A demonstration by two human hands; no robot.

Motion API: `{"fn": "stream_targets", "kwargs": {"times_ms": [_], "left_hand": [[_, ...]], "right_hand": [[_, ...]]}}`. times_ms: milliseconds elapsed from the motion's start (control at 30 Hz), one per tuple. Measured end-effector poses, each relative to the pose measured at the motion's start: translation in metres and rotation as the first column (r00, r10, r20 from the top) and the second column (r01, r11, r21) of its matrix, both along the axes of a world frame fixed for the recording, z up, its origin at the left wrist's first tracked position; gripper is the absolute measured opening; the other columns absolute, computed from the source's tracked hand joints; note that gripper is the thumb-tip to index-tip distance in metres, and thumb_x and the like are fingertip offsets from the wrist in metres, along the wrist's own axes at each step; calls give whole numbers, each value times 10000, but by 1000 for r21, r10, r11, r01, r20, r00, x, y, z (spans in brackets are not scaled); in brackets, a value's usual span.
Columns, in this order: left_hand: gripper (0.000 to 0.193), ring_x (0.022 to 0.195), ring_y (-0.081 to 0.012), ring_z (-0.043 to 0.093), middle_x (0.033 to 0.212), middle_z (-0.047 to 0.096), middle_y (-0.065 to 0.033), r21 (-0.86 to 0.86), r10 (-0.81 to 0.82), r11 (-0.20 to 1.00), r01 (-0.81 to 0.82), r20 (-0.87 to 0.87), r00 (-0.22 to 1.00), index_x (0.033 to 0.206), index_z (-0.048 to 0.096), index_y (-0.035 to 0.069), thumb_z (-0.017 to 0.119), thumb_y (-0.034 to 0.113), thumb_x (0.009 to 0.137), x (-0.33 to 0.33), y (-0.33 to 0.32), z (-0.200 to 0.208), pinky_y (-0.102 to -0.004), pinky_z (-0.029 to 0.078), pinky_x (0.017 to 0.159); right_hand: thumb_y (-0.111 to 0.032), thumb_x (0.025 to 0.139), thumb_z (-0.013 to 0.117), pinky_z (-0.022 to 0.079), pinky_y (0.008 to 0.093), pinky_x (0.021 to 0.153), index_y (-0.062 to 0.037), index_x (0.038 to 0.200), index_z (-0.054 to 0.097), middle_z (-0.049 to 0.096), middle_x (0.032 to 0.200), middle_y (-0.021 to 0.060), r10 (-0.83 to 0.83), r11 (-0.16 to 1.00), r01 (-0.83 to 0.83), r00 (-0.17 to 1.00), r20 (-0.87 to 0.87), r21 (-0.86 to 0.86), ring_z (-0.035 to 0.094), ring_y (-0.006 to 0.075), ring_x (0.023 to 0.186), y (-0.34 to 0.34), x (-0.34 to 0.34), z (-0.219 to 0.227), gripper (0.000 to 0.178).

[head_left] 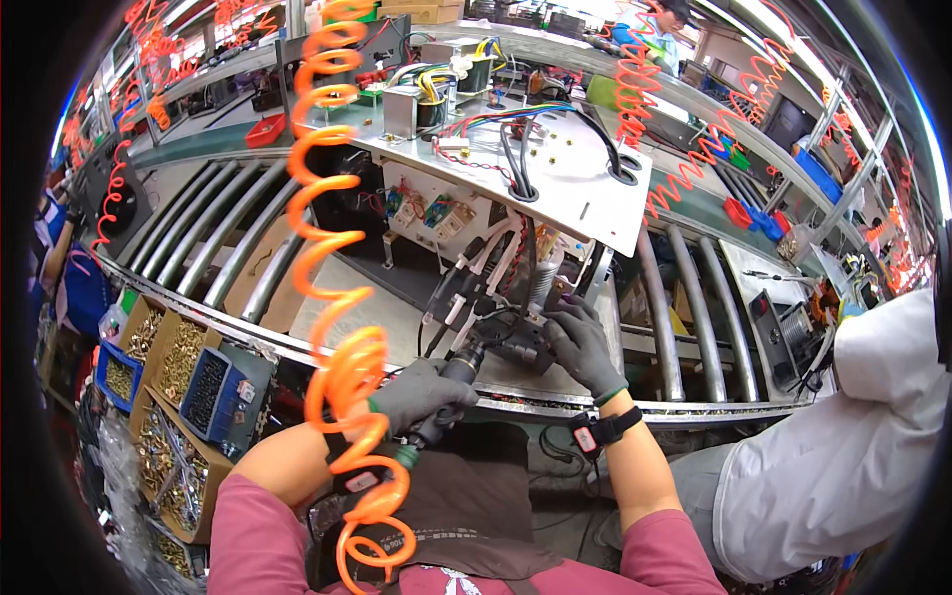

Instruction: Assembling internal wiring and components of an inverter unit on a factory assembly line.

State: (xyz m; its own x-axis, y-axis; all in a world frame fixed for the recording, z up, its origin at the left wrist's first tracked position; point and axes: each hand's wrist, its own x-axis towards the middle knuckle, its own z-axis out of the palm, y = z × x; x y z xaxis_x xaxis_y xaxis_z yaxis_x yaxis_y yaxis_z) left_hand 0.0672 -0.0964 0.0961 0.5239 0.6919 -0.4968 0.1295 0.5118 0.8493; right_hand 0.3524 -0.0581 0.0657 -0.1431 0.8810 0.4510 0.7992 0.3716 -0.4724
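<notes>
My left hand [421,399], in a dark grey glove, is wrapped round a black air screwdriver [462,367]. The tool's nose points up and right at a black block-shaped part [521,345] low in the front of a metal machine chassis [595,213]. My right hand [583,347], gloved too, has its fingers bent over the right side of that part; its fingertips are partly hidden. Black cables and connectors [466,288] crowd just beyond the tool. An orange coiled hose [347,367] hangs in front of my left arm. The tool's exact contact point cannot be made out.
Steel rollers [670,312] run on both sides of the chassis. Boxes of screws [181,359] and a blue bin of black fasteners [210,395] stand at left. Someone's light sleeve [843,476] is close on my right. Another person [650,35] is at the far side.
</notes>
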Motion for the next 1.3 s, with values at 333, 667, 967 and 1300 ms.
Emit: {"fn": "stream_targets", "kwargs": {"times_ms": [333, 667, 967, 1300], "left_hand": [[398, 529, -147, 575, 743, 621, -96, 74, 119, 991, -111, -110, 987, 1054, 545, -28, 720, 160, 750, 16, 11, -6, -302, 455, 476], [311, 593, -160, 607, 714, 628, -87, 186, 23, 982, 29, -268, 963, 953, 602, -38, 745, 171, 772, 32, 23, 18, -301, 497, 535], [254, 590, -167, 623, 704, 654, -86, 191, -211, 922, 336, -481, 851, 783, 652, -35, 718, 208, 748, 27, 61, 34, -311, 522, 587], [220, 673, -169, 658, 793, 671, -96, 127, -180, 954, 271, -483, 857, 890, 624, -20, 708, 142, 766, 31, 62, 46, -297, 548, 657]], "right_hand": [[-219, 915, 579, 361, 452, 1062, -46, 1031, 688, 629, 1173, 127, 120, 993, -120, 992, -25, -5, 467, 369, 1256, 0, 6, 5, 235], [-212, 913, 589, 368, 446, 1058, -56, 1030, 688, 633, 1157, 109, 105, 994, -104, 993, -48, 10, 475, 365, 1238, 1, 4, 3, 218], [-207, 859, 637, 378, 470, 1033, -70, 989, 698, 644, 1104, 103, 66, 997, -64, 994, -88, 33, 488, 390, 1188, 3, 0, -1, 198], [-202, 869, 636, 381, 473, 1019, -71, 990, 694, 644, 1098, 106, 61, 998, -59, 995, -78, 24, 483, 402, 1166, 3, -2, -1, 188]]}}
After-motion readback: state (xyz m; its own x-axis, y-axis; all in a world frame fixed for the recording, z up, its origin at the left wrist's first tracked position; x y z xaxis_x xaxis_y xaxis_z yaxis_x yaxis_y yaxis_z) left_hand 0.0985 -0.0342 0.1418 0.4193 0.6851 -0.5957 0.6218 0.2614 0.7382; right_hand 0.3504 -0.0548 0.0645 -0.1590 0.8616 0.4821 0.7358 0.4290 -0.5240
